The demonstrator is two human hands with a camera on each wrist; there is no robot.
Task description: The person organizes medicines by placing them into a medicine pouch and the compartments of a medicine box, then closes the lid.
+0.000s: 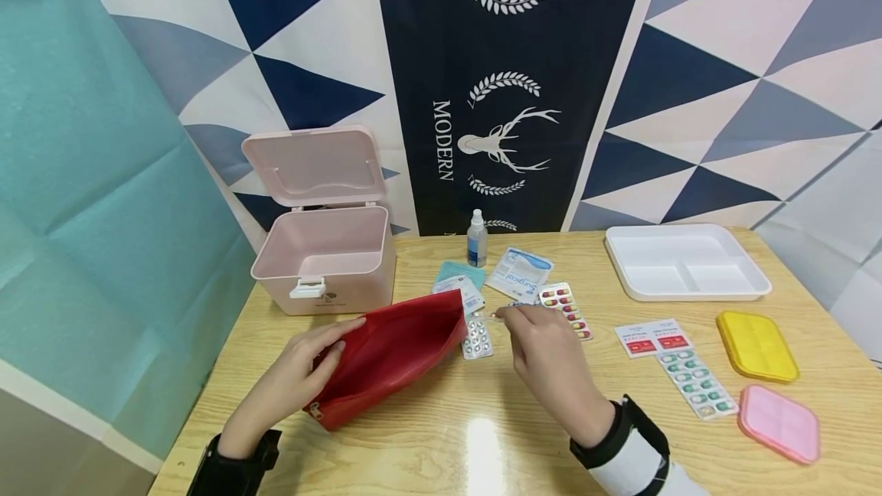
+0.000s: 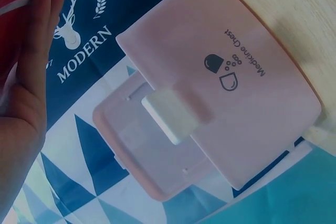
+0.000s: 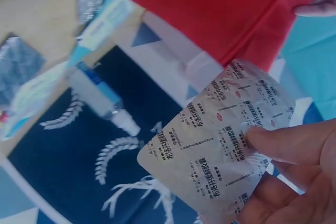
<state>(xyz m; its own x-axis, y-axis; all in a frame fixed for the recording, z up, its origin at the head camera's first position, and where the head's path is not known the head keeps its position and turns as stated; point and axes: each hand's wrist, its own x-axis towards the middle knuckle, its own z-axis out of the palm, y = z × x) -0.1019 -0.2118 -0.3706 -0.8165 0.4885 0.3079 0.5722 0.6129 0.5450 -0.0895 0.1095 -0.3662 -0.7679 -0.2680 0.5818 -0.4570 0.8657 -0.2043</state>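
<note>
My left hand (image 1: 306,366) grips the near left side of a red zippered pouch (image 1: 406,347), whose mouth gapes upward. In the left wrist view the left fingers (image 2: 34,40) lie along the red fabric. My right hand (image 1: 551,354) pinches a blister pack (image 3: 210,140) between thumb and fingers; its printed foil back faces the right wrist camera. From the head it shows nearly edge-on, just right of the pouch's mouth. Below that spot a silver blister pack of round pills (image 1: 477,339) lies on the table. Red-and-yellow capsules in a blister pack (image 1: 568,311) lie behind the right hand.
A pink medicine chest (image 1: 331,301) stands lid-up at the back left. Behind the pouch are a spray bottle (image 1: 477,239) and a surgical packet (image 1: 520,274). Rightward lie a white tray (image 1: 651,270), green capsules (image 1: 697,385), a yellow case (image 1: 758,347) and a pink case (image 1: 779,423).
</note>
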